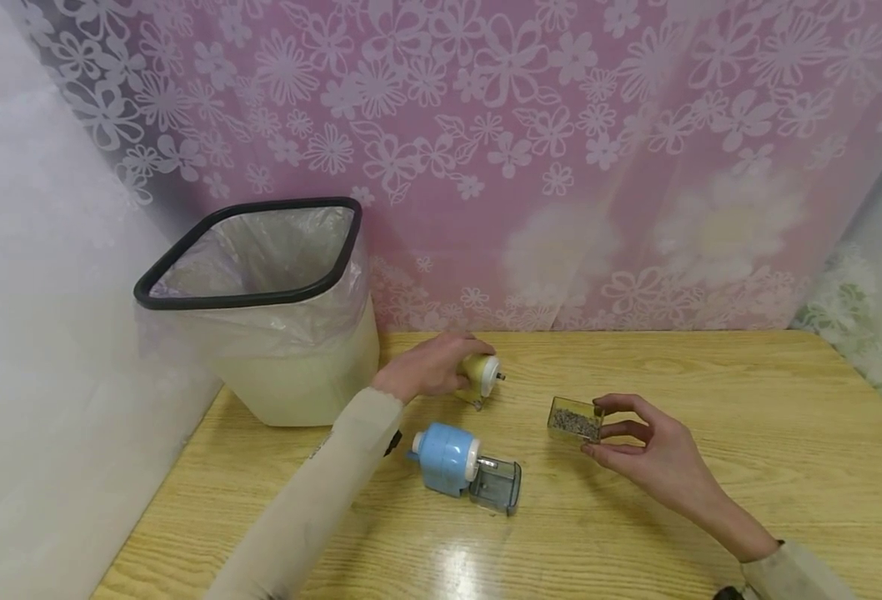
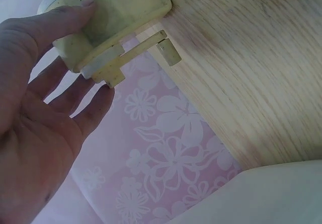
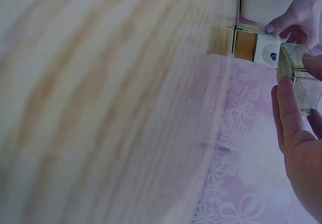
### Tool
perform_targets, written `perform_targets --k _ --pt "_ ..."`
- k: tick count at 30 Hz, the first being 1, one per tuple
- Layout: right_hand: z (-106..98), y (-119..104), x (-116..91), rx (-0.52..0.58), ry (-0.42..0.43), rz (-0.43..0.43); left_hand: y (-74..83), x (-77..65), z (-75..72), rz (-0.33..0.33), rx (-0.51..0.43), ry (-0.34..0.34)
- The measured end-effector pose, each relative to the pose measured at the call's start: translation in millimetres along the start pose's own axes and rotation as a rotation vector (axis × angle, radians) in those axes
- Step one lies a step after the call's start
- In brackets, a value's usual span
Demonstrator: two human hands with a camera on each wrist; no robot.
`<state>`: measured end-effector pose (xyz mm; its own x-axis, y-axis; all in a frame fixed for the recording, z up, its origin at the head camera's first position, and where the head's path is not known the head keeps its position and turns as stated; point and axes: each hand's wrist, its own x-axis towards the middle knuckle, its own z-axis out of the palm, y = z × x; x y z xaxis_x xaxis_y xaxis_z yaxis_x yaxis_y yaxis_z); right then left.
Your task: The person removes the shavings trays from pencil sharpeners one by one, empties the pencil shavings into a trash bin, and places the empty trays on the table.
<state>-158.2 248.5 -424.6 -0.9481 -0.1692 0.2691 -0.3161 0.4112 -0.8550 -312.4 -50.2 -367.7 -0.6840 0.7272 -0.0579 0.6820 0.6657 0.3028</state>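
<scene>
My left hand point(image 1: 435, 363) grips a yellow crank pencil sharpener point(image 1: 475, 372) with a white front, beside the bin. Its crank handle point(image 2: 146, 48) shows in the left wrist view. Between thumb and fingers, my right hand point(image 1: 654, 446) holds a clear yellowish shavings drawer point(image 1: 558, 414) by its end. Grey-brown shavings point(image 1: 578, 424) lie inside it. Nearer me, a blue pencil sharpener point(image 1: 443, 457) stands on the table, its smoky grey drawer point(image 1: 503, 486) sticking out to the right.
A cream waste bin point(image 1: 324, 367) with a black rim and a plastic liner stands on the table's left side. The wooden table point(image 1: 681, 367) backs onto a pink flowered curtain point(image 1: 441, 242). White sheeting point(image 1: 73, 333) hangs on the left.
</scene>
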Motion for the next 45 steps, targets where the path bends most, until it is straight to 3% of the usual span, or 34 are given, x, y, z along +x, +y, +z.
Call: perform_targets --k 19,33,42,45 --pt "-1 1 5 0.016 -0.007 0.006 7.9 -19.7 -2.5 -0.002 -0.006 0.074" --pt "4 -1 11 0.015 0.006 -0.017 24.4 -41.8 -7.6 0.118 0.06 0.159" --pt "3 -2 13 0.003 0.007 -0.015 33.0 -64.5 -15.3 0.122 0.114 0.221" --pt "3 -3 12 0.003 0.007 -0.013 34.3 -72.9 -19.5 0.142 0.146 0.275"
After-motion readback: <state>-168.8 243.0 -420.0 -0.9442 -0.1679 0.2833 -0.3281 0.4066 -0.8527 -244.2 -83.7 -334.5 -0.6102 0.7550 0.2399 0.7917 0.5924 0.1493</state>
